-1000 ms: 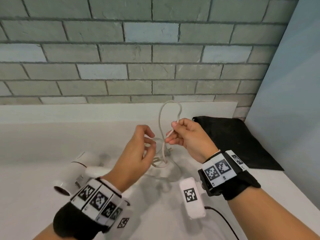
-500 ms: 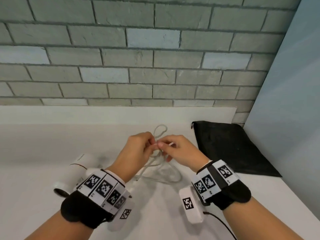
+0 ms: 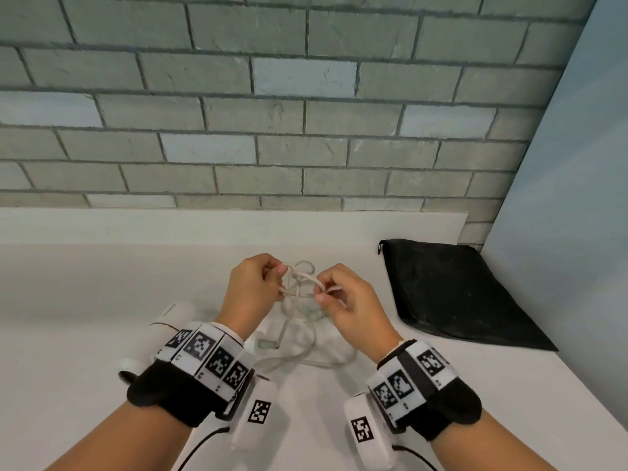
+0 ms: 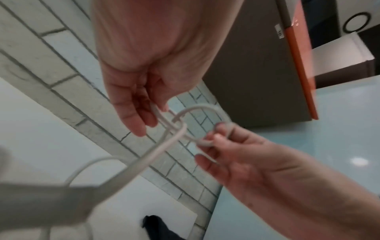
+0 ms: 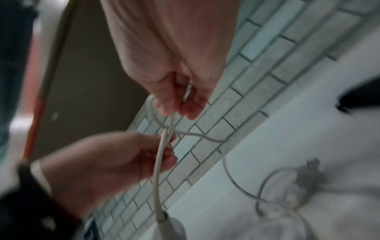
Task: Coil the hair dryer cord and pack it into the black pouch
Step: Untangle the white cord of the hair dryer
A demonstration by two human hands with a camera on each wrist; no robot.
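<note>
Change: your tall cord (image 3: 303,282) loop has shrunk into a small crossed coil.
Hands: left hand (image 3: 249,290) and right hand (image 3: 351,302) both pinch it.
Meaning: coiling is under way; black pouch (image 3: 452,290) waits.

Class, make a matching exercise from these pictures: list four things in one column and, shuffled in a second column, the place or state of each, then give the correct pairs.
Things:
1. cord
2. black pouch
3. hair dryer
4. brick wall

Places or states:
A. lying flat at the right of the white counter
B. pinched between both hands
C. standing behind the counter
D. lying on the counter beyond the left wrist

Pairs: 1-B, 2-A, 3-D, 4-C
</note>
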